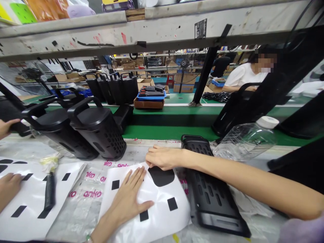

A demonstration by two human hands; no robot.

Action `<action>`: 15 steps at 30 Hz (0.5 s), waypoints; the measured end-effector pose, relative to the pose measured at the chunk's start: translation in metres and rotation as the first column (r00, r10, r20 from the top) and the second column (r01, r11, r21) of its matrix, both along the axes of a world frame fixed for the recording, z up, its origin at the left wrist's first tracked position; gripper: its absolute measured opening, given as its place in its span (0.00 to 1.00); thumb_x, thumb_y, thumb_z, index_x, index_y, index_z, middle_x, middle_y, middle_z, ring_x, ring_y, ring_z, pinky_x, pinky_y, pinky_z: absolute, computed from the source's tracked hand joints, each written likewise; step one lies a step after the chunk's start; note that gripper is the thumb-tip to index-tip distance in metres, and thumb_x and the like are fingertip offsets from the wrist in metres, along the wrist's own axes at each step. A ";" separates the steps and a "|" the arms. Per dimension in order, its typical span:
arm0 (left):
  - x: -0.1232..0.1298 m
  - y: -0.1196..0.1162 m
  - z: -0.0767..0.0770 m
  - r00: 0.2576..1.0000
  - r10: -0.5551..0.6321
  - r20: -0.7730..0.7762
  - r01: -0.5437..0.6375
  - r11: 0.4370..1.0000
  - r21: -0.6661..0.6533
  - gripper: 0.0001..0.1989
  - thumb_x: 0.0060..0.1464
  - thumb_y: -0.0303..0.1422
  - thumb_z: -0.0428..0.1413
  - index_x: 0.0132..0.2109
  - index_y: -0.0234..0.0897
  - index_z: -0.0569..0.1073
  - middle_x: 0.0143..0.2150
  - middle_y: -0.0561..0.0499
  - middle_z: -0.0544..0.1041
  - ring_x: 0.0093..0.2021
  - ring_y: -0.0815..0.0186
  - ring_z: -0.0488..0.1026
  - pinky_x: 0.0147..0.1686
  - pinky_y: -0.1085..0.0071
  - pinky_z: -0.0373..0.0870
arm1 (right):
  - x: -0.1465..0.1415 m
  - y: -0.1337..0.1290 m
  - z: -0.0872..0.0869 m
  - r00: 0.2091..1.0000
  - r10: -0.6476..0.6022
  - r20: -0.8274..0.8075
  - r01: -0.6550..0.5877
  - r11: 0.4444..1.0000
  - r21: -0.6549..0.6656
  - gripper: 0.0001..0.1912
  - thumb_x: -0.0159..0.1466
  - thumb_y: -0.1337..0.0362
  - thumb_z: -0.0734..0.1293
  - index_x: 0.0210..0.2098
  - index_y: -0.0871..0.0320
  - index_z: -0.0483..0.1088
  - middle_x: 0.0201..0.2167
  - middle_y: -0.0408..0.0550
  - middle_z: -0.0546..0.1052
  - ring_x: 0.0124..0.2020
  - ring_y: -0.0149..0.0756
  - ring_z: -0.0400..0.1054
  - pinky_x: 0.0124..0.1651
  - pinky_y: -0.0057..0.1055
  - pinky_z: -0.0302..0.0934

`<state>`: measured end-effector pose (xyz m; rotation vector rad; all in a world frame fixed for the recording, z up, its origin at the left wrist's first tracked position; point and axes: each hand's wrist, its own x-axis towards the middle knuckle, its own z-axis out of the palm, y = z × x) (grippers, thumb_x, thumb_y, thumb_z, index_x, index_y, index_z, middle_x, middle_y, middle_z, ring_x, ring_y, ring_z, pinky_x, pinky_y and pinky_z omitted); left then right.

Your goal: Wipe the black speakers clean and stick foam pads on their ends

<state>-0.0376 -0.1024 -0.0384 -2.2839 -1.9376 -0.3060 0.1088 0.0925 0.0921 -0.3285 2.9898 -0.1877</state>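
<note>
A white backing sheet (152, 233) with black stickers lies in front of me. My left hand (129, 194) rests flat on the sheet, fingers stretched out and thumb apart. At the sheet's far edge, my right hand (162, 158) is closed, its fingertips pinching the corner of a large rounded black sticker (163, 178). The fingertips partly hide that corner. Small black squares, such as one square sticker (172, 204), sit elsewhere on the sheet. Beneath my right forearm lies a black slotted plastic panel (211, 195), close to the sheet's right side.
Black handled housings (97, 128) stand at the back left. A clear plastic bottle (253, 138) lies tilted at right, by the green conveyor (162, 131). At left, a co-worker's hand (10, 187) touches another sticker sheet (27, 226) bearing a black-handled tool (50, 192). A shelf beam (162, 25) crosses overhead.
</note>
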 end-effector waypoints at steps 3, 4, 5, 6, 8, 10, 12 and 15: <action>-0.001 0.000 -0.001 1.000 -0.015 -0.008 0.015 1.000 -0.002 0.53 0.56 0.59 0.50 0.73 0.38 0.31 0.70 0.37 0.57 0.69 0.48 0.58 0.65 0.49 0.56 | 0.011 -0.009 0.006 1.000 0.000 -0.028 0.000 1.000 0.001 0.09 0.66 0.74 0.60 0.45 0.62 0.66 0.41 0.54 0.73 0.44 0.42 0.62 0.48 0.36 0.57; -0.001 0.000 -0.002 1.000 -0.018 -0.013 0.018 1.000 0.002 0.53 0.56 0.59 0.50 0.73 0.37 0.30 0.70 0.37 0.57 0.69 0.48 0.58 0.65 0.49 0.56 | 0.013 -0.011 0.006 0.999 -0.014 -0.037 0.015 1.000 0.009 0.11 0.65 0.74 0.61 0.46 0.63 0.66 0.42 0.56 0.73 0.45 0.43 0.62 0.49 0.37 0.56; -0.001 0.000 -0.002 1.000 -0.018 -0.018 0.018 1.000 0.004 0.53 0.56 0.58 0.50 0.73 0.37 0.30 0.71 0.37 0.57 0.69 0.48 0.58 0.65 0.49 0.56 | 0.014 -0.013 0.005 0.998 -0.032 -0.046 0.033 0.999 0.020 0.12 0.63 0.75 0.62 0.47 0.64 0.66 0.42 0.57 0.73 0.46 0.45 0.62 0.49 0.39 0.56; -0.002 -0.001 -0.003 1.000 -0.017 -0.024 0.017 1.000 0.007 0.52 0.57 0.58 0.50 0.72 0.37 0.30 0.71 0.36 0.56 0.69 0.48 0.58 0.65 0.49 0.56 | 0.015 -0.014 0.004 0.997 -0.049 -0.052 0.050 0.998 0.031 0.14 0.61 0.77 0.62 0.46 0.64 0.67 0.42 0.58 0.73 0.46 0.47 0.62 0.49 0.40 0.56; -0.003 -0.001 -0.004 0.999 -0.014 -0.031 0.014 1.000 0.008 0.52 0.57 0.58 0.50 0.72 0.37 0.30 0.71 0.36 0.55 0.69 0.48 0.57 0.65 0.49 0.57 | 0.016 -0.015 0.003 0.996 -0.062 -0.063 0.065 0.997 0.045 0.14 0.58 0.80 0.63 0.42 0.63 0.68 0.40 0.57 0.73 0.44 0.47 0.62 0.48 0.41 0.56; -0.003 -0.001 -0.005 0.999 -0.016 -0.029 0.017 1.000 0.005 0.51 0.57 0.57 0.50 0.73 0.37 0.32 0.71 0.36 0.55 0.69 0.48 0.57 0.64 0.49 0.57 | 0.020 -0.018 0.005 0.996 -0.043 -0.082 0.047 0.998 0.041 0.12 0.57 0.79 0.64 0.38 0.61 0.69 0.39 0.55 0.73 0.42 0.46 0.62 0.47 0.40 0.57; -0.004 -0.001 -0.005 1.000 -0.020 -0.011 0.020 1.000 0.007 0.51 0.56 0.57 0.51 0.73 0.36 0.34 0.71 0.36 0.57 0.69 0.47 0.58 0.65 0.49 0.57 | 0.029 -0.023 0.012 0.994 -0.017 -0.111 0.021 0.999 0.033 0.11 0.58 0.78 0.64 0.38 0.59 0.69 0.39 0.54 0.73 0.42 0.44 0.62 0.46 0.39 0.58; -0.003 0.000 -0.004 0.999 -0.016 0.029 0.016 1.000 0.024 0.50 0.56 0.55 0.53 0.73 0.37 0.37 0.71 0.37 0.57 0.69 0.48 0.58 0.65 0.49 0.56 | 0.056 -0.037 0.031 0.977 -0.040 -0.211 0.028 0.998 -0.059 0.16 0.58 0.80 0.62 0.39 0.55 0.70 0.40 0.50 0.73 0.43 0.41 0.63 0.47 0.36 0.60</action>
